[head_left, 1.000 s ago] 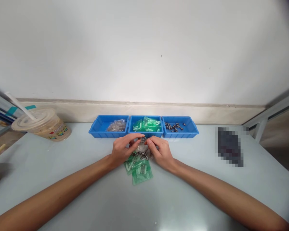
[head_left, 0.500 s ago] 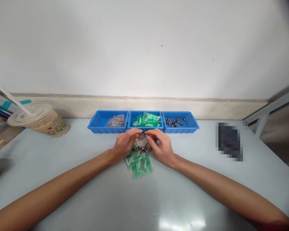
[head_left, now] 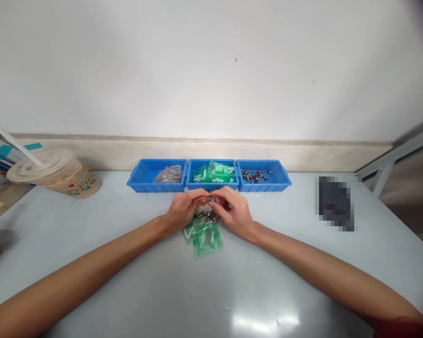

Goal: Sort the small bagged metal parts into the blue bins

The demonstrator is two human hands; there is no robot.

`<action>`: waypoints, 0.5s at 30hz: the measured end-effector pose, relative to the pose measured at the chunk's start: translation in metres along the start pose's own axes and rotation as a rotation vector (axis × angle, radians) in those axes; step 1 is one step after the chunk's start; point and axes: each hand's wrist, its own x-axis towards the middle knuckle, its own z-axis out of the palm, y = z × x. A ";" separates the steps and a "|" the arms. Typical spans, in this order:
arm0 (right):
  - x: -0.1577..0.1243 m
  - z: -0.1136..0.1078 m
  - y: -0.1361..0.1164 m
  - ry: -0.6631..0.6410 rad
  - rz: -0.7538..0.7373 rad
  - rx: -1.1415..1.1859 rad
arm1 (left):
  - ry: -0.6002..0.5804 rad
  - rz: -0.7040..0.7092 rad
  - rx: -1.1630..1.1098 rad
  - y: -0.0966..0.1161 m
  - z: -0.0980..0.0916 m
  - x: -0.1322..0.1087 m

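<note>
My left hand (head_left: 182, 209) and my right hand (head_left: 237, 212) meet fingertip to fingertip in front of the middle bin. Both are closed in a pinch around something too small and covered to make out. Right below the fingers lies a heap of small metal cylindrical parts (head_left: 205, 217), partly hidden by the hands. Green plastic bags (head_left: 208, 249) with metal and pale pieces inside lie on the table nearer to me, against that heap.
Three blue bins stand in a row: the left bin (head_left: 141, 188) holds clear plastic bags (head_left: 171, 173), the middle one green bags (head_left: 218, 170), the right bin (head_left: 280, 188) metal parts (head_left: 255, 176). A lidded drink cup (head_left: 72, 180) is at left, a blurred-out dark object (head_left: 334, 204) at right.
My fingertips have drawn closer together, the right hand shifting slightly left. The clear plastic seen between the hands is now mostly covered. The bins and bags stay put.
</note>
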 end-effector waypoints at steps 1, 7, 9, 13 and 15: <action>0.000 0.000 0.000 0.001 0.003 -0.001 | 0.003 0.002 0.004 0.000 0.000 0.000; 0.000 -0.001 -0.001 0.026 0.043 0.030 | 0.036 -0.011 0.008 0.003 -0.002 0.004; 0.000 -0.001 -0.001 0.040 0.069 0.035 | 0.016 -0.020 0.001 0.003 -0.003 0.007; 0.000 0.000 0.002 0.076 0.093 0.043 | 0.024 0.028 -0.038 0.004 -0.003 0.010; 0.000 0.000 0.002 0.067 0.089 0.036 | 0.035 0.037 -0.050 0.005 -0.004 0.011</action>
